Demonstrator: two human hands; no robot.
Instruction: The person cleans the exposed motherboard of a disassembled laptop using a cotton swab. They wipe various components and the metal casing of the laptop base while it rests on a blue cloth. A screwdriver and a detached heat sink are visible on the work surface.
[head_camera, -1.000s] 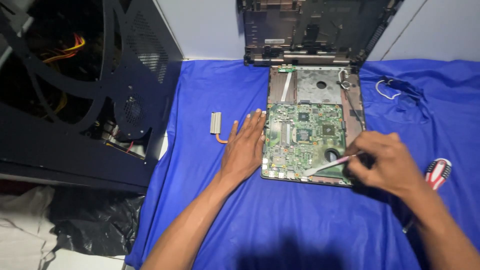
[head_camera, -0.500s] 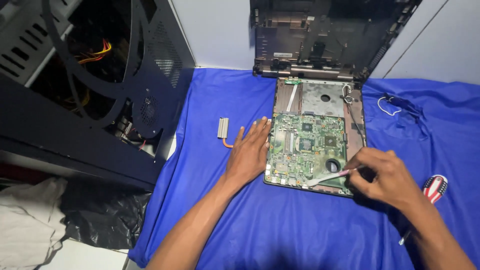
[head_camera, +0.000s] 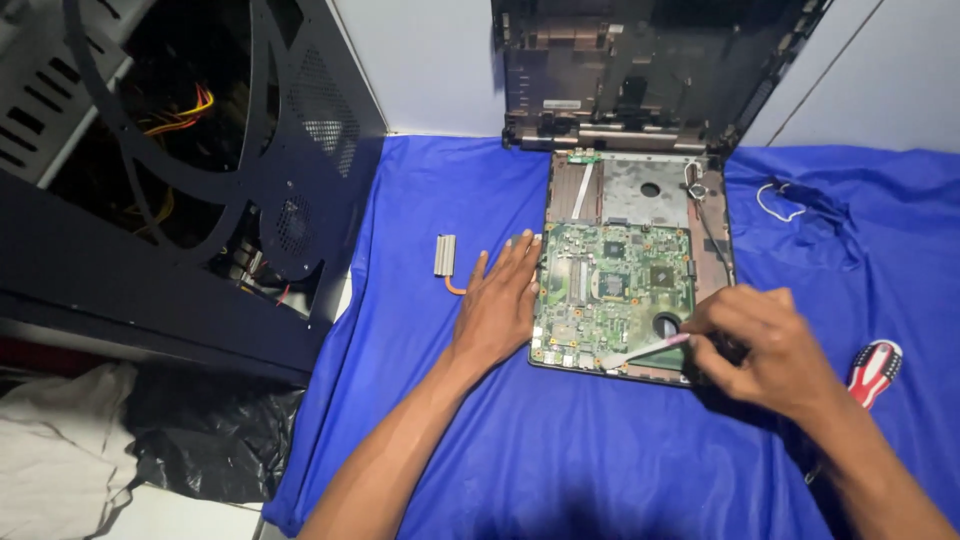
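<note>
On the blue cloth (head_camera: 600, 450), the right hand (head_camera: 765, 350) pinches a thin white tool (head_camera: 650, 350) that might slip and scratch the green board (head_camera: 612, 290), while the left hand (head_camera: 497, 310) lies flat and open beside it.

Covered by a rumpled blue cloth (head_camera: 560, 470), with a pale wall behind. Under the right hand's (head_camera: 765, 350) pinch on a thin white tool (head_camera: 650, 350): an opened laptop base (head_camera: 720, 250) with bare green motherboard (head_camera: 615, 285), lying flat on the cloth, lid (head_camera: 650, 70) propped upright beyond. Just left of that grip, across the board: left hand (head_camera: 500, 305) pressed flat on the cloth at the base's edge. Farther left, a small finned heatsink with copper pipe (head_camera: 446, 258). Right of the grip, a red-and-white screwdriver handle (head_camera: 876, 370). Beyond and right, a looped white wire (head_camera: 778, 200). Far left, an open black computer case (head_camera: 180, 180).
</note>
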